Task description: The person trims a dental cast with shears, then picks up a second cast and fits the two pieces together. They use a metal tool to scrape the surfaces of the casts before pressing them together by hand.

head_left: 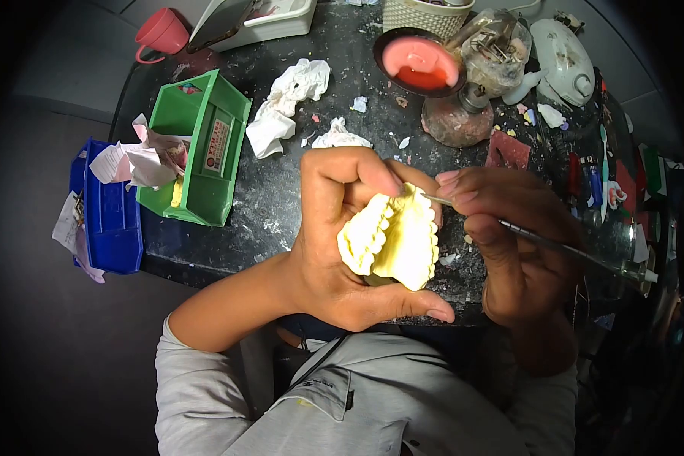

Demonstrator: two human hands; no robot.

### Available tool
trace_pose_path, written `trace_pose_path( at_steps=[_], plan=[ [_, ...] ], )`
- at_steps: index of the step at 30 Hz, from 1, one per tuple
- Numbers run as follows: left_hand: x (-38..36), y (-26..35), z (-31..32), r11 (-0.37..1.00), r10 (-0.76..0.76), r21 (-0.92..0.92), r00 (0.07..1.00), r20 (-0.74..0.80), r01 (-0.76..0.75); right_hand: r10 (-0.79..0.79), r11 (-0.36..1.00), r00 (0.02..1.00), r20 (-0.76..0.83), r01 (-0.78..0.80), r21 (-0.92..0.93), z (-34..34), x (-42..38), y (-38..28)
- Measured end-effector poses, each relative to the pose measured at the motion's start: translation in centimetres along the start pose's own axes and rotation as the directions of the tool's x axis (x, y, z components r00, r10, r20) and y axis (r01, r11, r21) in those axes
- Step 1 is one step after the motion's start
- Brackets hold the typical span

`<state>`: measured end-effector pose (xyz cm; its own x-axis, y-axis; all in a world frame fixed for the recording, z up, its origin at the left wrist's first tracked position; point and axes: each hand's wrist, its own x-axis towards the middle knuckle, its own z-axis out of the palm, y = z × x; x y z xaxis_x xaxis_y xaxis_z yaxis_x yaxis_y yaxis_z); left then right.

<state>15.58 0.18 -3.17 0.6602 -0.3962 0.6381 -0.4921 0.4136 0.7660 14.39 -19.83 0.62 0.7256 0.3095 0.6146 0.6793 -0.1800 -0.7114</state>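
A pale yellow dental cast [409,242] with a row of teeth along each side rests in my left hand [334,243], whose fingers curl behind it while the thumb stretches out below. My right hand [509,235] pinches a thin metal dental tool [543,239] between thumb and fingers. The tool's tip reaches the upper end of the cast, near my left fingertips; whether it touches the surface is too small to tell. Glare washes out part of the cast.
Beyond my hands stand a pan of pink and red wax [420,62], a glass burner [457,120] and a woven basket [410,17]. Crumpled tissue [289,102], a green bin [232,152], a blue bin [114,220] and a pink mug [162,32] are to the left.
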Motion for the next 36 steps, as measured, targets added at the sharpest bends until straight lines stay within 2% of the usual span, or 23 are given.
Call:
trace_pose_path(
  at_steps=[4,10,13,16,18,22,27,31,34,36],
  plan=[
    [-0.2,-0.1,-0.1,1.0,-0.015,-0.002,1.0,0.007,0.015,0.005,1.0,1.0,0.002,-0.005,-0.024,0.2,0.0,0.0],
    [-0.4,0.0,0.0,0.992,-0.12,-0.026,0.993,-0.009,0.12,0.014,1.0,1.0,-0.01,-0.014,0.026,0.2,-0.3,1.0],
    [-0.3,0.2,0.0,0.988,-0.151,-0.012,0.988,0.019,0.151,-0.048,0.997,0.999,0.016,0.047,0.06,-0.1,-0.2,1.2],
    [-0.2,0.4,0.0,0.98,-0.178,-0.094,0.984,0.001,0.177,0.03,0.996,1.0,-0.004,-0.03,0.08,0.1,-0.1,0.5],
    [-0.1,0.4,-0.1,0.978,-0.189,-0.086,0.982,0.008,0.189,0.151,0.972,0.984,-0.097,-0.13,0.198,0.6,-0.1,0.0],
    [-0.1,0.2,-0.2,0.981,-0.164,-0.103,0.986,0.029,0.166,0.113,0.989,0.991,-0.073,-0.105,0.107,0.3,-0.1,0.0],
    [-0.1,0.6,0.0,0.965,-0.231,-0.129,0.973,-0.009,0.228,0.032,0.997,0.999,-0.025,-0.031,0.066,0.2,-0.2,0.7],
    [0.0,0.3,0.0,0.974,-0.199,-0.107,0.98,0.009,0.199,0.123,0.988,0.989,-0.083,-0.114,0.104,0.3,-0.2,0.0],
    [-0.1,0.3,-0.3,0.979,-0.186,-0.078,0.982,0.025,0.188,0.066,0.997,0.996,-0.068,-0.063,0.051,0.4,-0.1,0.4],
    [-0.2,0.5,-0.3,0.968,-0.247,-0.035,0.969,-0.003,0.247,-0.022,1.0,0.999,-0.028,0.022,-0.013,0.3,-0.1,0.7]
  ],
)
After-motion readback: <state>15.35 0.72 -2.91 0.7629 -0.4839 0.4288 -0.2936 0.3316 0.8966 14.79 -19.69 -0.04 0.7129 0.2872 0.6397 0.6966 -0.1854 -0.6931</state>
